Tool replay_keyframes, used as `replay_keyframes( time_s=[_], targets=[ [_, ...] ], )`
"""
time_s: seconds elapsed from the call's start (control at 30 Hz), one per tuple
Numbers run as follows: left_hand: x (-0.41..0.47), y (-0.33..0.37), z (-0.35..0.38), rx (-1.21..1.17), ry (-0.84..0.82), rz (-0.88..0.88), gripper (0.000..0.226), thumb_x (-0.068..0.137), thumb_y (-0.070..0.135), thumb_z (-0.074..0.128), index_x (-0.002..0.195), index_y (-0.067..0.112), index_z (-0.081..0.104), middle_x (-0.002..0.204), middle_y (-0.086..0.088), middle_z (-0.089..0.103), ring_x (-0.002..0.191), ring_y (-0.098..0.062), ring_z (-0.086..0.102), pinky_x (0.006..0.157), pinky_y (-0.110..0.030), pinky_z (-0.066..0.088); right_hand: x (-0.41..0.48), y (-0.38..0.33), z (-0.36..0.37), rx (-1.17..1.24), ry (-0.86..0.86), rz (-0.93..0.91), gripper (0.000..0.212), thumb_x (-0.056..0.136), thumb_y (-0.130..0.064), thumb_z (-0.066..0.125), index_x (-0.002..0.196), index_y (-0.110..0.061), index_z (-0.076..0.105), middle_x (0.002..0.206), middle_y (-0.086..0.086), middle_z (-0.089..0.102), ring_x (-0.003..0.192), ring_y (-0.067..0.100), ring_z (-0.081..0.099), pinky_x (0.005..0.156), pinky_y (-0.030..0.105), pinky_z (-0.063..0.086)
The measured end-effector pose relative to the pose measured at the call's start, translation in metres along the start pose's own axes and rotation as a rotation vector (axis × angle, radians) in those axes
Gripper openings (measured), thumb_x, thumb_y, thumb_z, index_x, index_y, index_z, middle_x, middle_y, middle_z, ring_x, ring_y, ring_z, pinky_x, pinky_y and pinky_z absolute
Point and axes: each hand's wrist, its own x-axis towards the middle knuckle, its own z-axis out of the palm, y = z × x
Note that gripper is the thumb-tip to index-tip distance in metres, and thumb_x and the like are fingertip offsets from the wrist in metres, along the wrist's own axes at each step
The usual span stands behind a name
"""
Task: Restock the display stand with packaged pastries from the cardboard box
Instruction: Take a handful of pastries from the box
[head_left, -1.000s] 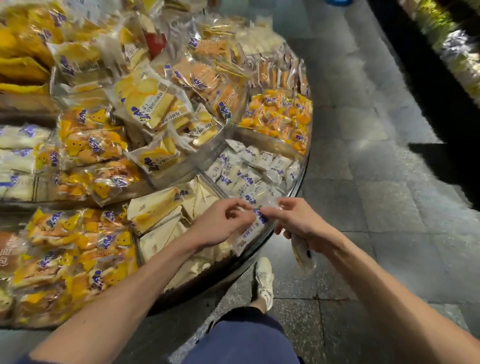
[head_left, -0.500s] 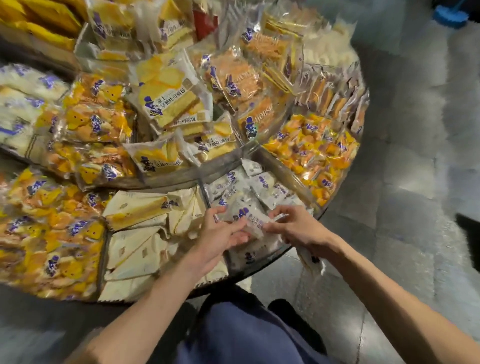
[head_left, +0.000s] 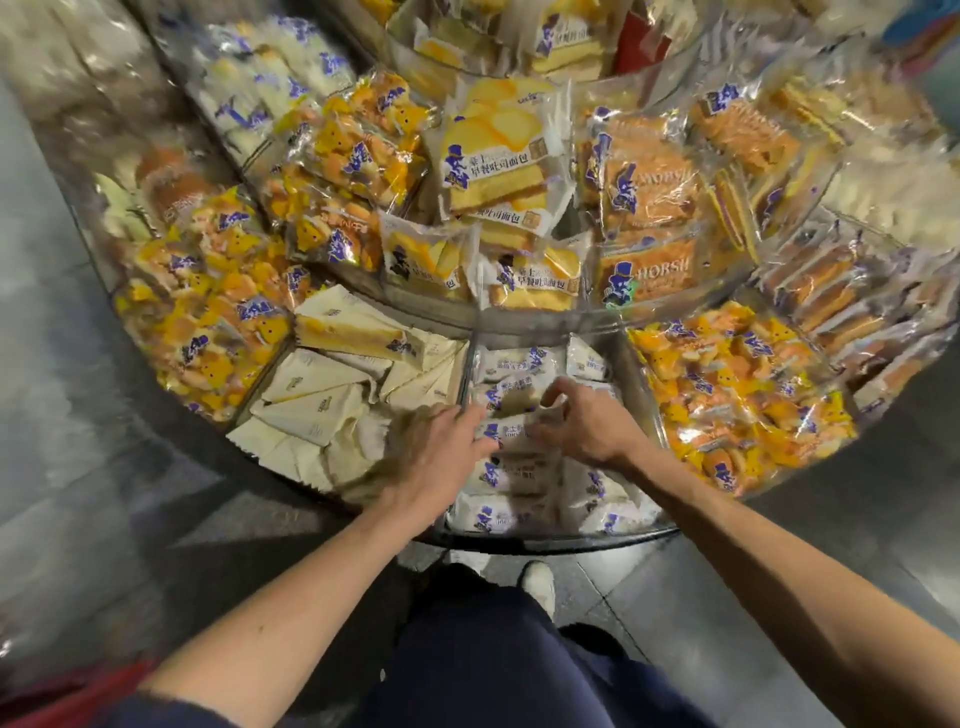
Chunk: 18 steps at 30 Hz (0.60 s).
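A round tiered display stand (head_left: 545, 540) fills the view, its clear-walled compartments packed with wrapped pastries. In the near middle compartment lie small white pastry packs with blue print (head_left: 511, 514). My left hand (head_left: 436, 457) and my right hand (head_left: 584, 423) are both over that compartment, each pinching an end of one white pack (head_left: 511, 431) that sits on the pile. The cardboard box is out of view.
Cream triangular packs (head_left: 317, 400) fill the compartment to the left, yellow-orange packs (head_left: 727, 395) the one to the right. The upper tier holds toast packs (head_left: 498, 156) and orange HORSH bags (head_left: 649, 275). Grey floor tiles (head_left: 701, 613) and my feet lie below the rim.
The view has swung so the stand is now straight ahead. Both hands moved further over the white-pack compartment and lowered the pack onto the pile.
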Motion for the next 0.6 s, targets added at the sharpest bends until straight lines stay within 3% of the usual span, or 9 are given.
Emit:
replay_keyframes(
  time_s=[0.1, 0.23, 0.37, 0.47, 0.6],
  targets=[
    [0.005, -0.006, 0.009, 0.369, 0.065, 0.085, 0.042, 0.098, 0.041, 0.052, 0.134, 0.019, 0.056, 0.124, -0.002, 0.061, 0.117, -0.020, 0.051, 0.104, -0.035, 0.036, 0.007, 0.003, 0.002, -0.234, -0.008, -0.065, 0.037, 0.091, -0.049, 0.064, 0.111, -0.019, 0.062, 0.110, 0.011, 0.071, 0.100, 0.032, 0.065, 0.074, 0.034, 0.045],
    [0.012, -0.006, 0.012, 0.628, 0.039, 0.078, 0.043, 0.101, 0.040, 0.045, 0.140, 0.021, 0.049, 0.131, -0.005, 0.050, 0.124, -0.023, 0.040, 0.105, -0.040, 0.030, 0.009, 0.002, 0.004, -0.389, 0.022, -0.133, 0.043, 0.095, -0.053, 0.055, 0.121, -0.019, 0.061, 0.121, 0.012, 0.063, 0.105, 0.033, 0.065, 0.084, 0.037, 0.050],
    [0.019, -0.004, 0.012, 0.714, 0.062, 0.031, 0.041, 0.099, 0.040, 0.050, 0.135, 0.020, 0.052, 0.124, -0.008, 0.047, 0.117, -0.025, 0.040, 0.101, -0.042, 0.034, 0.016, 0.007, 0.006, -0.409, 0.027, -0.146, 0.047, 0.099, -0.054, 0.048, 0.122, -0.013, 0.056, 0.123, 0.014, 0.053, 0.104, 0.036, 0.066, 0.083, 0.044, 0.053],
    [0.020, 0.001, 0.012, 0.769, 0.061, 0.030, 0.043, 0.097, 0.041, 0.054, 0.133, 0.018, 0.053, 0.122, -0.009, 0.047, 0.114, -0.026, 0.042, 0.100, -0.044, 0.037, 0.017, 0.010, 0.004, -0.365, 0.046, -0.158, 0.044, 0.099, -0.053, 0.049, 0.123, -0.019, 0.062, 0.122, 0.012, 0.054, 0.100, 0.034, 0.067, 0.081, 0.041, 0.052],
    [0.013, 0.008, 0.009, 0.603, 0.077, -0.011, 0.055, 0.098, 0.044, 0.050, 0.146, 0.019, 0.039, 0.135, -0.010, 0.045, 0.123, -0.026, 0.039, 0.107, -0.045, 0.030, 0.015, 0.016, 0.002, -0.064, 0.131, -0.112, 0.041, 0.094, -0.051, 0.060, 0.113, -0.015, 0.064, 0.108, 0.010, 0.060, 0.090, 0.029, 0.064, 0.080, 0.039, 0.052]
  ],
)
